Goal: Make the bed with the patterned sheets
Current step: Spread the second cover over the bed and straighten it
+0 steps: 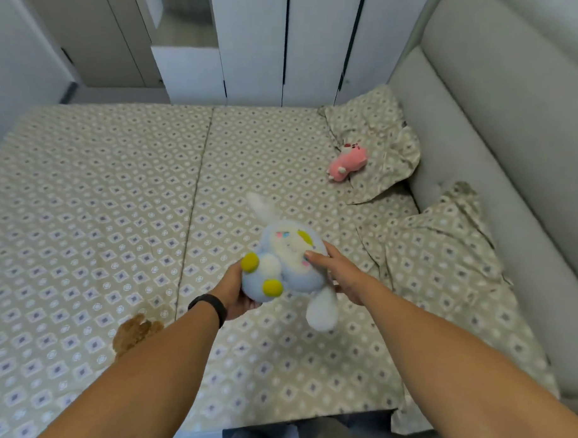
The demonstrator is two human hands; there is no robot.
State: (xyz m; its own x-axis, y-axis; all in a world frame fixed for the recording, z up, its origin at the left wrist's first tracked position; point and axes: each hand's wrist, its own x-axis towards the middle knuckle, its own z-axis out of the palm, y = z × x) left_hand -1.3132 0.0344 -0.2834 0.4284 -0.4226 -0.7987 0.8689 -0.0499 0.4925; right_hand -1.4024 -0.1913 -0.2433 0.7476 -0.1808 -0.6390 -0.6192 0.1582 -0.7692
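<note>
The bed is covered by a beige patterned sheet [93, 199] with small diamond motifs, lying mostly flat. Above its middle I hold a blue and white plush rabbit [284, 261] with yellow paws in both hands. My left hand [234, 294], with a black wristband, grips the toy's lower body. My right hand [340, 271] holds its head from the right side, thumb across the face. Two pillows in the same pattern lie by the headboard: a far pillow [381, 140] and a rumpled near pillow [446, 262].
A pink plush toy [348, 162] lies against the far pillow. A brown plush toy [134, 332] sits on the sheet near my left forearm. The padded grey headboard [494, 129] runs along the right. White wardrobe doors [252, 46] stand beyond the bed's far edge.
</note>
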